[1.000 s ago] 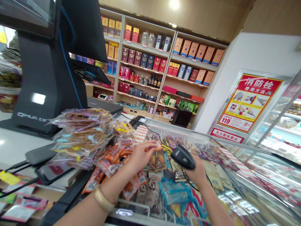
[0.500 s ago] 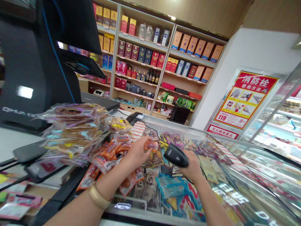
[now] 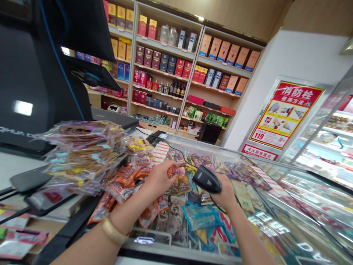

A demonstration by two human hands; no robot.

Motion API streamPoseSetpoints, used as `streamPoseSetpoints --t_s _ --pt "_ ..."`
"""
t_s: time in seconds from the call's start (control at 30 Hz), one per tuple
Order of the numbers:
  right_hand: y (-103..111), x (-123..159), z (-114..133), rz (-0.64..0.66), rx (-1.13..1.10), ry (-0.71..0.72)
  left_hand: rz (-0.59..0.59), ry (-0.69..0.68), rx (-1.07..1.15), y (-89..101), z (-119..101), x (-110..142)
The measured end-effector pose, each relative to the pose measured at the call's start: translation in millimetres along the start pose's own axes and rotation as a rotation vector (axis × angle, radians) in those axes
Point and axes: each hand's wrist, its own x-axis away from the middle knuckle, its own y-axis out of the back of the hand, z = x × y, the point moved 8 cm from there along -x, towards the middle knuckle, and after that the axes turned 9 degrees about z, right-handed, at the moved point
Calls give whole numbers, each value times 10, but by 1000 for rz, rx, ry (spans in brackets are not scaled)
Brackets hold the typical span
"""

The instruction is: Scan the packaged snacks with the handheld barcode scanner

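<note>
My left hand [image 3: 157, 180] pinches a small orange snack packet [image 3: 176, 171] above a glass-topped chest freezer [image 3: 264, 184] filled with bright packets. A gold bracelet [image 3: 112, 230] circles that wrist. My right hand [image 3: 226, 192] grips a black handheld barcode scanner [image 3: 206, 179], whose nose points at the orange packet from a small gap. A thin black cable [image 3: 176, 149] runs back from the scanner. Left of my hands, a tall pile of clear snack bags [image 3: 82, 158] rests at the counter's edge.
A black checkout terminal [image 3: 38, 73] stands at the left, and a phone [image 3: 48, 198] lies on the white counter [image 3: 16, 169]. Shelves of boxed liquor [image 3: 176, 62] fill the back wall. A red-and-yellow fire hydrant poster [image 3: 286, 114] hangs at the right, above a lit glass display case [image 3: 328, 154].
The whole scene has shifted left and slightly up in the view. The scanner has come closer to the orange packet, and both hands keep their holds.
</note>
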Motion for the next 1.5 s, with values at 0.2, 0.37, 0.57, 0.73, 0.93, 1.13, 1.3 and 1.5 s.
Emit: streamPoseSetpoints --t_s 0.2,0.37,0.57,0.73,0.93,1.13,1.3,1.5 --pt "76 63 -122 -107 -26 -41 233 -99 204 -253 -42 25" --pt "93 92 -190 -140 -13 -91 85 -11 -96 67 -21 -19" --pt "116 56 -163 -139 -22 -81 282 272 -468 294 262 -7" --pt "136 45 -154 -145 -46 -75 421 190 -459 225 293 51" --pt "137 51 -155 -149 -41 -69 419 246 -462 239 318 71" --pt "132 50 -141 -145 -67 -64 331 358 -539 341 371 51" --pt "120 48 -153 -128 -62 -82 185 321 -330 431 336 -2" --pt "111 34 -135 -98 -43 -60 -56 328 207 466 311 -31"
